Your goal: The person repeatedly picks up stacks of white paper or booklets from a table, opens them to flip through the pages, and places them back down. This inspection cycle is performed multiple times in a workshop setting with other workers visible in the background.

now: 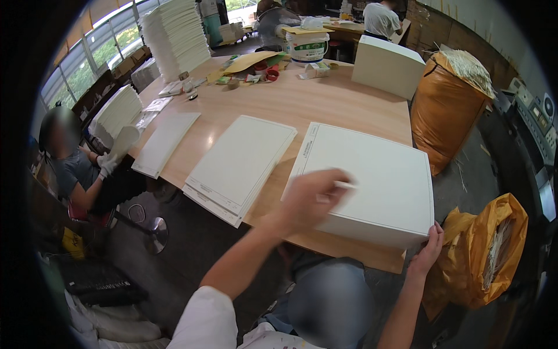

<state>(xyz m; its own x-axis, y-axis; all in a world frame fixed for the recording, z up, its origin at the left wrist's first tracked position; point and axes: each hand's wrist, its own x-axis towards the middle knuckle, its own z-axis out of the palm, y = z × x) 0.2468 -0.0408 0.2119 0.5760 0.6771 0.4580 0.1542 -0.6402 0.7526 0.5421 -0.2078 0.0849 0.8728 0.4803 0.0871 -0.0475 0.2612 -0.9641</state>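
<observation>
A thick stack of printed white paper sheets (372,168) lies near the front right of the table. Above its left front part is my left hand (314,200), blurred by motion, with fingers closed on a small white piece (345,185) whose kind I cannot make out. My right hand (429,247) grips the stack's right front corner with its fingertips. Left of this stack lies a lower stack of printed sheets (241,163), its lower sheets slightly uneven. Farther left is a narrow stack of white sheets (168,142).
A tall paper stack (174,41), a white bucket (307,46) and a white block of sheets (388,67) stand on the table's far side. Orange sacks of paper strips (447,110) stand at the right. A gloved person (75,166) sits at the left; another person (381,20) is behind.
</observation>
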